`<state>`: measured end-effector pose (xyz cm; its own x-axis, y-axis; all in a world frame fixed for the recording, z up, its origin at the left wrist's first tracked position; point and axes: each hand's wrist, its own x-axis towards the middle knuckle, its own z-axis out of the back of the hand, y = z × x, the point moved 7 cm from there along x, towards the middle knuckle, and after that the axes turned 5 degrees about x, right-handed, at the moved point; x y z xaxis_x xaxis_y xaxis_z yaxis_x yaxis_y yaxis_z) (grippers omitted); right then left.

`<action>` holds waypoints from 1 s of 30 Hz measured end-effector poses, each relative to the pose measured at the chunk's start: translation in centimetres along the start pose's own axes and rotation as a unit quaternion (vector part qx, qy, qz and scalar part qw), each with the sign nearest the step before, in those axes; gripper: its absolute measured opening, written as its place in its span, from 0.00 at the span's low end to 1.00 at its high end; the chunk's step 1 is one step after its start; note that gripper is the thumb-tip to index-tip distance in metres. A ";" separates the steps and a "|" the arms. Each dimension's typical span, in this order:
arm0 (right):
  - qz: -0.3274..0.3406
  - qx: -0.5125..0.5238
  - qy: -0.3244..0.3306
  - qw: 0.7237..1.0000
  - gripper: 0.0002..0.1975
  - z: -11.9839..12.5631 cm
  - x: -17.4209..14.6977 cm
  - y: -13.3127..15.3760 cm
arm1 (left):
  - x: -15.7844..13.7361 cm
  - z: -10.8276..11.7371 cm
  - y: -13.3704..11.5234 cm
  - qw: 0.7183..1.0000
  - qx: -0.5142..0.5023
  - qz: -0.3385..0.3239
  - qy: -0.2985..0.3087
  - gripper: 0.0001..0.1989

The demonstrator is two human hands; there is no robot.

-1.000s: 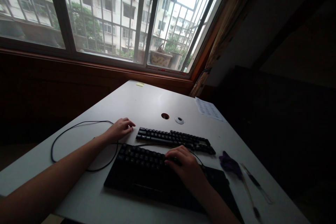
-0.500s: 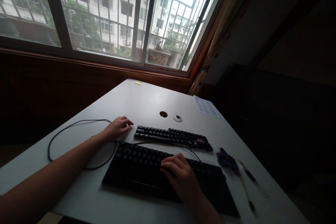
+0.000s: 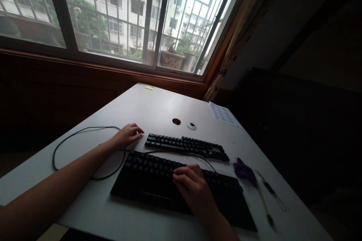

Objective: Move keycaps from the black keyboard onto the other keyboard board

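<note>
A black keyboard with a wide palm rest lies on the white table in the head view, dark keycaps showing along its upper left part. My right hand rests over its middle, fingertips and thumb drawn together at the key rows; whatever is between them is hidden. Behind the keyboard, black keycaps sit in rows with an uneven outline, like a keyboard's layout. My left hand lies on the table just left of these rows, fingers stretched out and holding nothing.
A black cable loops on the left. On the right lie a purple cloth, a brush and a thin tool with a wire loop. Farther back are a table hole, its round cover and a printed sheet.
The view has shifted very slightly. Both hands keep nearly the same places and poses, and the objects on the table have not moved.
</note>
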<state>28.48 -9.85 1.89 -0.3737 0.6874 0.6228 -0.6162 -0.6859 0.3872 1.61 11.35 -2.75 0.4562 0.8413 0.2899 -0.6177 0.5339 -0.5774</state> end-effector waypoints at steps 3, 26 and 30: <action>0.004 0.005 -0.004 1.000 0.11 0.1 0.1 0.2 | 0.0 -0.1 0.1 1.000 0.005 -0.002 0.001 0.18; 0.041 -0.053 0.004 0.998 0.12 0.1 -0.3 0.8 | 0.0 0.1 -0.3 1.000 0.012 -0.012 -0.001 0.19; 0.043 -0.053 0.000 0.998 0.10 0.1 -0.1 1.1 | 0.0 0.1 -0.4 1.000 0.017 -0.011 0.001 0.19</action>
<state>27.97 -10.69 2.31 -0.4290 0.6270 0.6502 -0.6519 -0.7132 0.2576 1.79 11.16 -2.48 0.4711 0.8289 0.3018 -0.6281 0.5554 -0.5450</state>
